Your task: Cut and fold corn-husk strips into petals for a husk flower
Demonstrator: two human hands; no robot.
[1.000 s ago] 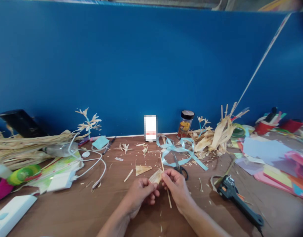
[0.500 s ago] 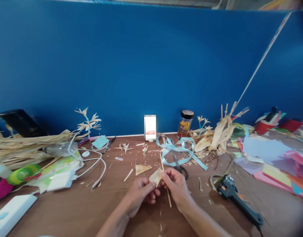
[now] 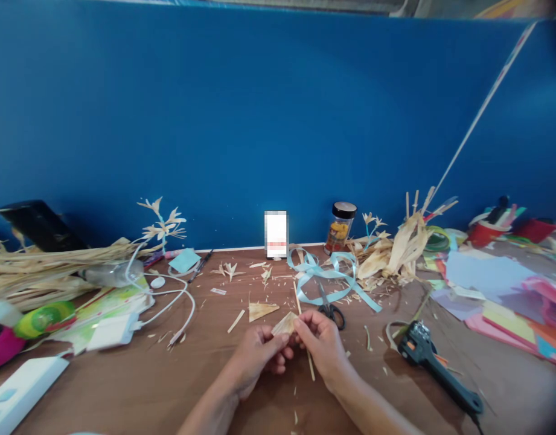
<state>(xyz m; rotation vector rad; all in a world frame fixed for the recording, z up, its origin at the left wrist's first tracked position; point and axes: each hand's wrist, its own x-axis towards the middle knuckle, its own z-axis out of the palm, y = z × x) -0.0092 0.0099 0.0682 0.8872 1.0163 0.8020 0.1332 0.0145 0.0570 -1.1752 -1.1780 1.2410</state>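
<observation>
A pale piece of dried corn husk (image 3: 284,324) is pinched between both hands near the middle of the table. My left hand (image 3: 262,350) grips its lower left part between thumb and fingers. On the other side my right hand (image 3: 320,344) holds its right edge, thumb on top. A thin stick (image 3: 311,365) passes beneath the right hand, its two ends showing above and below; whether the fingers touch it is hidden. Beyond the hands lie a triangular husk piece (image 3: 262,311) and a short strip (image 3: 236,321). Black-handled scissors (image 3: 334,315) rest just past the right hand.
Light blue ribbon (image 3: 325,296) loops behind the scissors, near a black-lidded jar (image 3: 338,228). A glue gun (image 3: 440,368) lies at right, before coloured paper (image 3: 479,275). Husk bundles (image 3: 55,266), white cables (image 3: 187,296) and a power strip (image 3: 26,389) occupy the left.
The husk piece has tilted slightly and shifted a little left and down between the fingers. My right thumb has moved slightly left over its edge. Everything else looks the same.
</observation>
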